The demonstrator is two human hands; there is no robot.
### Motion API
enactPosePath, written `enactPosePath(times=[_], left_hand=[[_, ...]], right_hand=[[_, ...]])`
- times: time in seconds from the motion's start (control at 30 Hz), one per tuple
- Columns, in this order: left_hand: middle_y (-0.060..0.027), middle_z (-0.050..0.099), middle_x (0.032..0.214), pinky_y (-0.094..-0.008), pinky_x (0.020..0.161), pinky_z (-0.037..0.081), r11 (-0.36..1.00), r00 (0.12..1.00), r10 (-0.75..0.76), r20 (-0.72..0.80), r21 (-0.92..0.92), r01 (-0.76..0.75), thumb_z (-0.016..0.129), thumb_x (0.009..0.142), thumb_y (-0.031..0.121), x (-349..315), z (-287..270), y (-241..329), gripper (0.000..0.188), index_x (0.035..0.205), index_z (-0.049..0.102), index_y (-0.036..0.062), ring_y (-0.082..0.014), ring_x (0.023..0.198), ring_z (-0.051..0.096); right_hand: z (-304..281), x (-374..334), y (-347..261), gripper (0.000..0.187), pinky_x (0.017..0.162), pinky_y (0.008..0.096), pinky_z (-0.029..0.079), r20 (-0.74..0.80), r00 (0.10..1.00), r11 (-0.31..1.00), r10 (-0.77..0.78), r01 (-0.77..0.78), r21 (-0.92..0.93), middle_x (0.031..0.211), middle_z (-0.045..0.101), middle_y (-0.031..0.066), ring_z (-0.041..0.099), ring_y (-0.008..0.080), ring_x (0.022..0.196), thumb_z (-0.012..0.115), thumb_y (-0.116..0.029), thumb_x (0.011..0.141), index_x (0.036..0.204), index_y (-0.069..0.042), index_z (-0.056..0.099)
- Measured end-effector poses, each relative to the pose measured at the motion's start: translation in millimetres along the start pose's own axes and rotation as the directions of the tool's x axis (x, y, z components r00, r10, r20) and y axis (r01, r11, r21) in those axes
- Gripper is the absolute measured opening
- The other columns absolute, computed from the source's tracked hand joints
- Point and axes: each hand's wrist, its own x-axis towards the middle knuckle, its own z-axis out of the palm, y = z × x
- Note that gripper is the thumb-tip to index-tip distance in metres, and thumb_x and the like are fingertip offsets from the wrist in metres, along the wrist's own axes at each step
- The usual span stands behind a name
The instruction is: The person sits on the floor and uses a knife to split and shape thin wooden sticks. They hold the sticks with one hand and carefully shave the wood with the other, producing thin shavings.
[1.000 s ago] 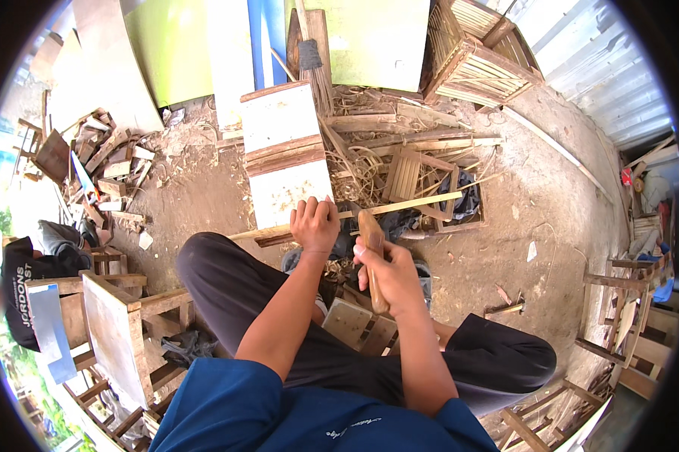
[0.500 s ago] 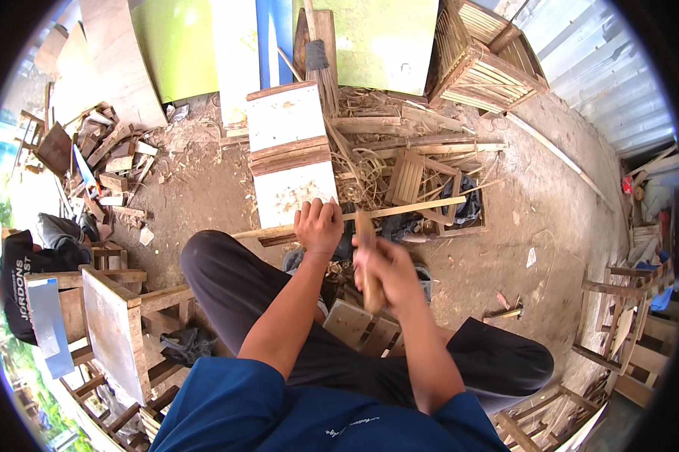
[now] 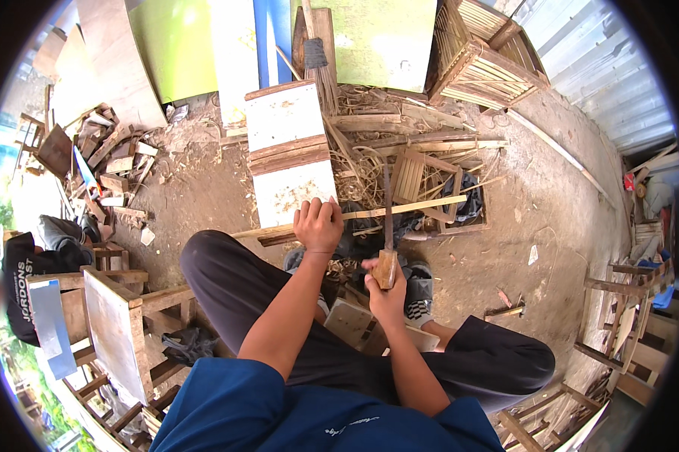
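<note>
Left hand (image 3: 318,224) curled over wood strip (image 3: 419,205) at bench (image 3: 279,120)'s near right corner; right hand (image 3: 387,295) wrapped round knife (image 3: 388,226)'s handle.

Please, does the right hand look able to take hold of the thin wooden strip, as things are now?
Probably not as it is: the right hand is closed on a tool by its wooden handle. The strip looks near, though, with its right end unheld.
</note>
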Motion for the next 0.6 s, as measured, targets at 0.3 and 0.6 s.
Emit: enactPosePath(times=[0.3, 0.6], left_hand=[[-0.0051, 0.047, 0.067, -0.0411, 0.059, 0.038, 1.0, 1.0, 0.004, 0.003, -0.006, -0.004, 0.073, 0.087, 0.011, -1, 0, 0, 0.037, 0.062, 0.045, 0.0123, -0.0261, 0.064, 0.051], [-0.0047, 0.046, 0.066, -0.0409, 0.058, 0.037, 1.0, 1.0, -0.005, -0.002, 0.001, 0.005, 0.073, 0.086, 0.01, 0, 1, 1, 0.037, 0.062, 0.044, 0.0123, -0.026, 0.063, 0.05]], right_hand=[[-16, -58, -31, 0.016, 0.066, 0.0296, 0.046, 0.017, 0.994, 0.984, 0.11, -0.107, -0.141, 0.077, 0.055, 0.0016, 0.053, 0.0112, 0.07, 0.07, -0.012, 0.096, 0.098, -0.002, 0.058], [-15, -69, -45, 0.019, 0.06, 0.0297, 0.042, 0.078, 0.99, 0.978, 0.115, -0.1, -0.183, 0.07, 0.053, 0.0008, 0.048, 0.0095, 0.065, 0.07, -0.015, 0.098, 0.097, 0.001, 0.061]])
